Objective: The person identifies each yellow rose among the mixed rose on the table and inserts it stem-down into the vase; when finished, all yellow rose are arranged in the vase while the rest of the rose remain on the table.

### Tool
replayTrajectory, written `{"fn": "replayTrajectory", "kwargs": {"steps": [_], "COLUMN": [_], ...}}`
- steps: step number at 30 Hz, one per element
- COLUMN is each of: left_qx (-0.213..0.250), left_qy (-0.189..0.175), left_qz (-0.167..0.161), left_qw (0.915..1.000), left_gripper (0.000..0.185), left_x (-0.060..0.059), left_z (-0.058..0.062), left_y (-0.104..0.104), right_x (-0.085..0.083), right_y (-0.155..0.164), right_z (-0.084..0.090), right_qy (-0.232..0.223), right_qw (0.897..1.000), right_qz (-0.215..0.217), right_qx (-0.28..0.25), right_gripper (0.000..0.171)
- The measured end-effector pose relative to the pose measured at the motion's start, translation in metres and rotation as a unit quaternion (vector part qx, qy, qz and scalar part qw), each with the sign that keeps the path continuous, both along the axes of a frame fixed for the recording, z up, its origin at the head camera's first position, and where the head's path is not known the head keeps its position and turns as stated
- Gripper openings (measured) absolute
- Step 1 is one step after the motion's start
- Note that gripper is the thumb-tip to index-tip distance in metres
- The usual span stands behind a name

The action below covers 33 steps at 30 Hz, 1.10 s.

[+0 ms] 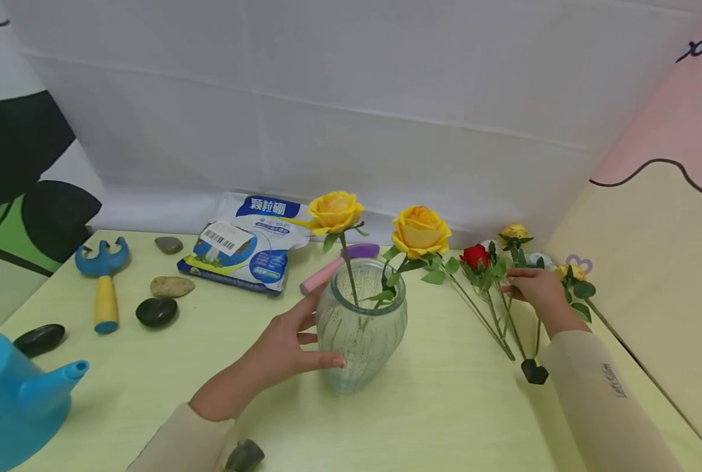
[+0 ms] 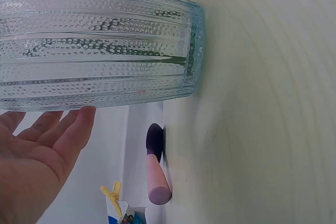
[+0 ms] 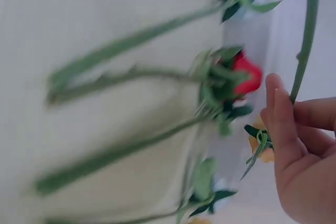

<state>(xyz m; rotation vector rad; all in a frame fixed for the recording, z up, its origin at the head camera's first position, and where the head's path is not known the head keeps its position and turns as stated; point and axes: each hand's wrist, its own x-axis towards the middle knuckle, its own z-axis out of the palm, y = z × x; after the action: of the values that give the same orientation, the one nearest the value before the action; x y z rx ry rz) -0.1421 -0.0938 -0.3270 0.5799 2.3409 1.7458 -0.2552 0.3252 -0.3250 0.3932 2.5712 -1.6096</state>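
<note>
Nearest: blue watering can (image 1: 8,393) at bottom-left edge of pale green table (image 1: 445,419), spout toward centre.

Left hand (image 1: 288,344) spread, fingers straight, thumb laid on side of ribbed glass vase (image 1: 361,328); not curled round it. Left wrist view: fingertips (image 2: 79,121) just beside the glass (image 2: 100,45), touching or a hair off, cannot tell.

Vase upright at table centre, holding two yellow roses (image 1: 335,211) (image 1: 421,231), stems down inside.

Right of vase: loose flowers flat on table, red rose (image 1: 475,255) among them, stems fanned toward near edge. Right hand (image 1: 533,287) over the heads of that bunch, fingers reaching left. Right wrist view: thumb (image 3: 278,114) against a green stem (image 3: 304,40), other fingers loosely curled; actual pinch not clear, cannot tell.

Left side: dark stones (image 1: 156,311), blue-and-yellow garden fork (image 1: 104,275).

Behind vase: pink-purple tool (image 1: 333,269) lying flat, then blue-white bag (image 1: 247,242) with barcode label against white backdrop.
</note>
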Motion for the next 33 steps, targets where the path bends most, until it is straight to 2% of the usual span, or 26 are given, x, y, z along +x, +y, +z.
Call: {"fn": "replayTrajectory", "kwargs": {"steps": [4,6,8,11,13,16,20,23,25,30,32,33], "left_qx": [-0.002,-0.003,-0.003,0.0,0.001,0.006,0.012,0.012,0.013,0.018,0.015,0.015], "left_qy": [0.0,0.001,0.004,0.007,0.007,0.006,0.014,0.008,-0.004,-0.019,-0.015,-0.012], "left_qz": [0.0,-0.001,-0.002,-0.003,-0.004,-0.005,-0.008,-0.008,-0.006,-0.007,-0.008,-0.008], "left_qw": [1.0,1.0,1.0,1.0,1.0,0.9999,0.9998,0.9999,0.9999,0.9996,0.9997,0.9998], "left_gripper": [0.097,0.097,0.097,0.097,0.097,0.097,0.097,0.097,0.097,0.097,0.097,0.097], "left_x": [0.0,0.0,0.0,-0.001,-0.001,-0.001,-0.001,-0.001,0.0,0.0,0.0,0.0], "left_z": [0.0,-0.001,-0.001,-0.002,-0.002,-0.002,-0.003,-0.003,-0.003,-0.002,-0.002,-0.001], "left_y": [0.0,0.001,0.001,0.0,0.0,0.0,-0.001,0.0,0.0,-0.001,-0.001,-0.001], "right_x": [0.008,0.012,0.018,0.028,0.037,0.052,0.07,0.078,0.08,0.081,0.082,0.083], "right_y": [-0.022,-0.035,-0.05,-0.073,-0.088,-0.11,-0.136,-0.151,-0.159,-0.175,-0.178,-0.179], "right_z": [0.02,0.032,0.045,0.063,0.074,0.089,0.108,0.117,0.119,0.114,0.108,0.105], "right_qy": [0.051,0.072,0.093,0.124,0.149,0.191,0.244,0.278,0.295,0.323,0.343,0.357], "right_qw": [0.998,0.994,0.986,0.964,0.949,0.927,0.895,0.877,0.872,0.88,0.88,0.877], "right_qz": [0.013,0.006,-0.002,-0.005,0.004,0.021,0.036,0.038,0.032,-0.006,-0.021,-0.023], "right_qx": [-0.041,-0.085,-0.14,-0.233,-0.276,-0.323,-0.372,-0.39,-0.391,-0.348,-0.328,-0.322], "right_gripper": [0.047,0.046,0.037,0.023,0.016,0.018,0.029,0.033,0.034,0.031,0.029,0.028]}}
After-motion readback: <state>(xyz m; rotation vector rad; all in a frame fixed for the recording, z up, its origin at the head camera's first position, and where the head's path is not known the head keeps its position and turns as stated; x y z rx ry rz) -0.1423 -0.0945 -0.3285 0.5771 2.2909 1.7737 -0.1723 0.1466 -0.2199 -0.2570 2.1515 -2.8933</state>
